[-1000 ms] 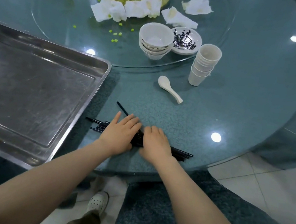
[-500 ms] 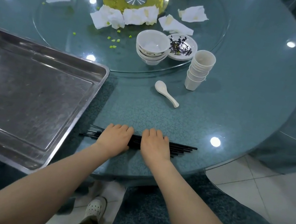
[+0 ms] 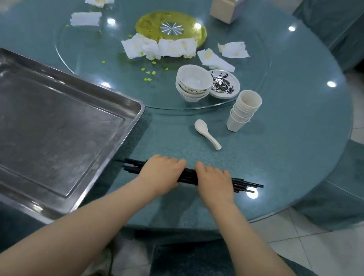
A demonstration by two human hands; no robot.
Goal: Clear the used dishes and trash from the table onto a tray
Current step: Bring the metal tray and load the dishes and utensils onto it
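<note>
1. Both hands were palm-down with fingers curled over the bundle of black chopsticks (image 3: 247, 187), left hand (image 3: 161, 172) and right hand (image 3: 214, 182) side by side, each gripping it.
2. Beyond the chopsticks sat a white spoon (image 3: 207, 137), a stack of cups (image 3: 243, 110), stacked bowls (image 3: 193, 83) and a dirty saucer (image 3: 224, 85). Crumpled napkins (image 3: 140, 46) lay farther back, nothing blocking the way.
3. The chopsticks lay flat on the table (image 3: 294, 143), ends sticking out past both hands. The metal tray (image 3: 34, 133) sat just left of the chopsticks.
</note>
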